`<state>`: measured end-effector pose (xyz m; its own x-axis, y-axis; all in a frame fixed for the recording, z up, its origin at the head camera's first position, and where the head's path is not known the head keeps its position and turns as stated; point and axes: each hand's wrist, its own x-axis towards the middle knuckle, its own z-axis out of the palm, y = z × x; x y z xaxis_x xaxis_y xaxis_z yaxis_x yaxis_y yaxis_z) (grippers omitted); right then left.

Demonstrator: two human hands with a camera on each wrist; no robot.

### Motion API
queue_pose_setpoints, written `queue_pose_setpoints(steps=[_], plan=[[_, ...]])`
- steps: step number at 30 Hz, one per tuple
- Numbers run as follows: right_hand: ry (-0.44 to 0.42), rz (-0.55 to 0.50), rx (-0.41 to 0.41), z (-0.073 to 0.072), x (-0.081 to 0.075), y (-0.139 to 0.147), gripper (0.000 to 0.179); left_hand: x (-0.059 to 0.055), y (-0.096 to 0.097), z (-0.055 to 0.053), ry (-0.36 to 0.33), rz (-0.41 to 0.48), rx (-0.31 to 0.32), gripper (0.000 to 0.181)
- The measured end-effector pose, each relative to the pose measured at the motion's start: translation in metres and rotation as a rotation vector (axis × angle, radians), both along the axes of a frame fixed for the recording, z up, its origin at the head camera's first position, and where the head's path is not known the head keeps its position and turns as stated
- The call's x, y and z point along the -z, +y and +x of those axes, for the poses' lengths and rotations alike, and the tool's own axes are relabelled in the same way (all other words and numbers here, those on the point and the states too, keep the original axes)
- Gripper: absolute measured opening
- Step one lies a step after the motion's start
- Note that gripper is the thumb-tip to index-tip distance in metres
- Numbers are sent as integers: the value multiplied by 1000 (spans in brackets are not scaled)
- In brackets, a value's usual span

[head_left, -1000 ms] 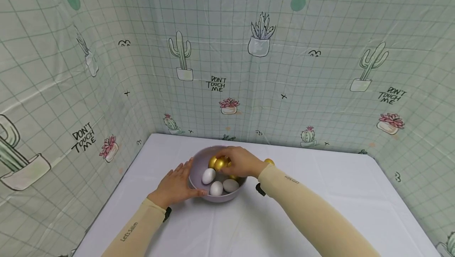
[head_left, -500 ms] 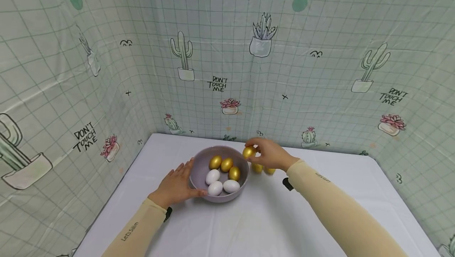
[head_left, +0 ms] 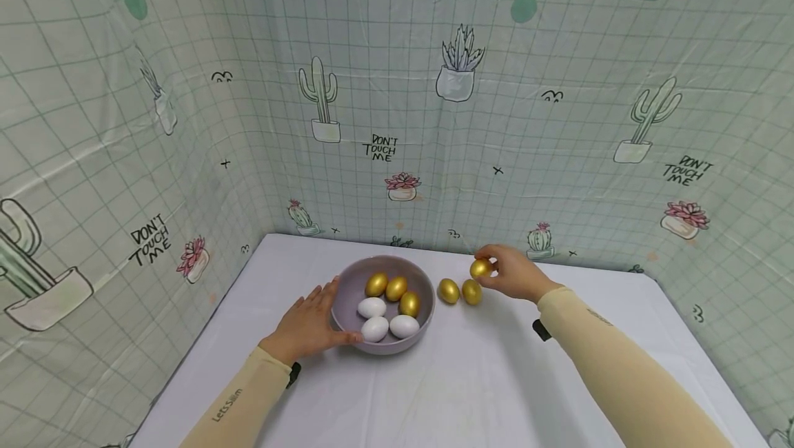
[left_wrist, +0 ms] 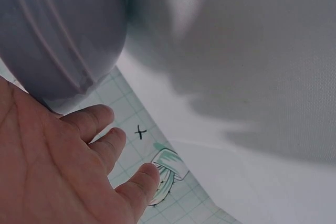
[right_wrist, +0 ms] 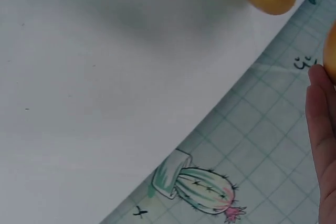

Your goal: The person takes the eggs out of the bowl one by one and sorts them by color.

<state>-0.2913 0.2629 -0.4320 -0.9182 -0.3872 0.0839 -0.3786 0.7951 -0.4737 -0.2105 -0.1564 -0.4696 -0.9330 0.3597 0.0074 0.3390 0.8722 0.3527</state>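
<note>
A purple-grey bowl (head_left: pixel 353 282) holds three golden eggs (head_left: pixel 395 288) and three white eggs (head_left: pixel 375 329). My left hand (head_left: pixel 308 324) rests against the bowl's left side, fingers spread and thumb along the front rim. The left wrist view shows that hand (left_wrist: pixel 47 166) beside the bowl's outer wall (left_wrist: pixel 63 30), its fingers extended. To the right of the bowl, my right hand (head_left: pixel 515 274) pinches a golden egg (head_left: pixel 480 269) above the table. Just below and left of it, two golden eggs (head_left: pixel 449 291) lie side by side. Only the fingers (right_wrist: pixel 320 124) and part of the held egg appear in the right wrist view.
A white cloth covers the table (head_left: pixel 397 400). Behind it and on both sides hangs a gridded curtain (head_left: pixel 484 158) printed with cacti, close to the table's back edge (head_left: pixel 595 267). Both forearms wear beige sleeves (head_left: pixel 614 351).
My right hand has moved from inside the bowl, over its right rim, to beyond the two table eggs, carrying a golden egg. A white egg in the bowl has shifted. My left hand stays put.
</note>
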Motion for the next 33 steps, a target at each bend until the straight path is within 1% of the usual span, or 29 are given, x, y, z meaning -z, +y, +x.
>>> queue_pose_setpoints(steps=[6, 9, 12, 15, 19, 25, 33], plan=[[19, 0, 22, 0, 18, 19, 36, 0, 0, 0, 2, 3, 1, 123], [14, 7, 44, 0, 26, 25, 35, 0, 0, 0, -2, -1, 1, 123], [-3, 29, 65, 1, 32, 29, 36, -1, 0, 0, -4, 0, 0, 123], [-1, 64, 69, 1, 39, 31, 36, -1, 0, 0, -9, 0, -2, 123], [-1, 86, 71, 1, 46, 31, 36, -1, 1, 0, -9, 3, -4, 123], [-28, 93, 68, 1, 52, 26, 38, -1, 0, 0, -16, -6, -9, 123], [-71, 106, 74, 0, 55, 23, 41, 1, -1, -1, -12, -5, -7, 123]])
